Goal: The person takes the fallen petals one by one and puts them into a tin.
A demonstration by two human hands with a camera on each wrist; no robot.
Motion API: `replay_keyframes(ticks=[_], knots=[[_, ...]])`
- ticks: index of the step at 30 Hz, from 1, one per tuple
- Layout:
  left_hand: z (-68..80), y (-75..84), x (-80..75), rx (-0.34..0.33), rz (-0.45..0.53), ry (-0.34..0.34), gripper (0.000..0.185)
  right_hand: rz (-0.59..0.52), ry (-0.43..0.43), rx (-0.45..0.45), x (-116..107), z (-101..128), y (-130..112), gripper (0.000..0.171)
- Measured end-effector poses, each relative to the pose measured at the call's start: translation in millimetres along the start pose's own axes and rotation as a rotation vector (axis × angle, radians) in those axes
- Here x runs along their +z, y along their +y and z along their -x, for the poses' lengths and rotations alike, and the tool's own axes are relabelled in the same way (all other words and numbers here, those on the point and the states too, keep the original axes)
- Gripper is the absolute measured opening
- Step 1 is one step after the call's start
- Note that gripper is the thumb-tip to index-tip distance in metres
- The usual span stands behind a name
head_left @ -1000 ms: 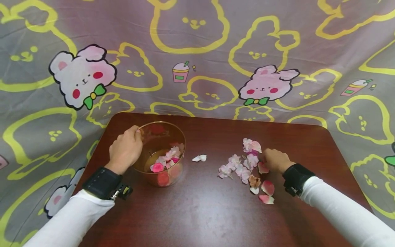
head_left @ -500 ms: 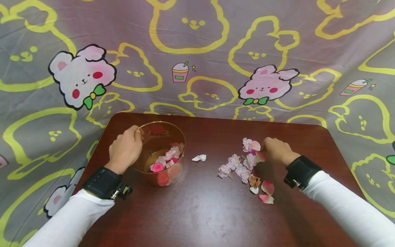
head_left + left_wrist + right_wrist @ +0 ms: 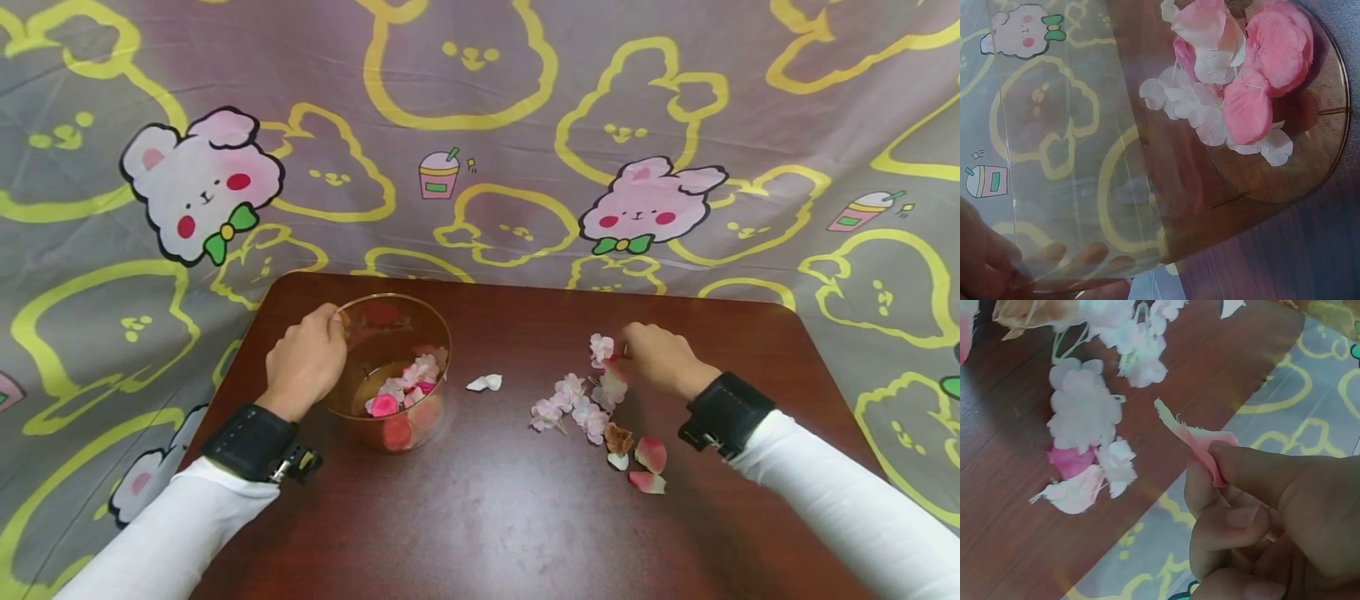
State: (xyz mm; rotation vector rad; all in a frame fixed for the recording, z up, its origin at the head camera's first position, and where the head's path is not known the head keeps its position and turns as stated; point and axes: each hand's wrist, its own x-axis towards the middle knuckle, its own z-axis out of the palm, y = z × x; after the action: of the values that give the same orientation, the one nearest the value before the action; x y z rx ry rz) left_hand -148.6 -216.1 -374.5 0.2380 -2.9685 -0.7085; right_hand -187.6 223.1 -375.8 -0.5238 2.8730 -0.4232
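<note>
On the left of the table my left hand grips the rim of a clear amber bucket. Its fingers show through the wall in the left wrist view. Pink and white artificial flowers and petals lie at the bucket's bottom. My right hand pinches a pink-and-cream petal between thumb and forefinger, over the right side of the table. Below and to the left of that hand lie pale pink blossoms, with a magenta petal and a pale petal among them.
A brown curled petal, a small white petal and two red-pink petals lie nearer the front. One white petal rests between bucket and blossoms. A patterned cloth hangs behind the brown table.
My right hand has picked the pink petal up from beside the blossoms and moved slightly left and away with it. The left hand and the bucket stay in place.
</note>
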Motion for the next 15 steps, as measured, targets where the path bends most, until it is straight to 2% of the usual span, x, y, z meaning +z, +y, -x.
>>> replay_keyframes(ticks=[7,15], knots=[[-0.4,0.9,-0.7,-0.005,0.000,-0.001,0.039,0.002,0.013,-0.026,-3,-3,-12,0.004],[-1.1,0.8,-0.7,-0.002,0.000,-0.006,0.039,-0.022,0.044,-0.070,-5,-7,-34,0.012]])
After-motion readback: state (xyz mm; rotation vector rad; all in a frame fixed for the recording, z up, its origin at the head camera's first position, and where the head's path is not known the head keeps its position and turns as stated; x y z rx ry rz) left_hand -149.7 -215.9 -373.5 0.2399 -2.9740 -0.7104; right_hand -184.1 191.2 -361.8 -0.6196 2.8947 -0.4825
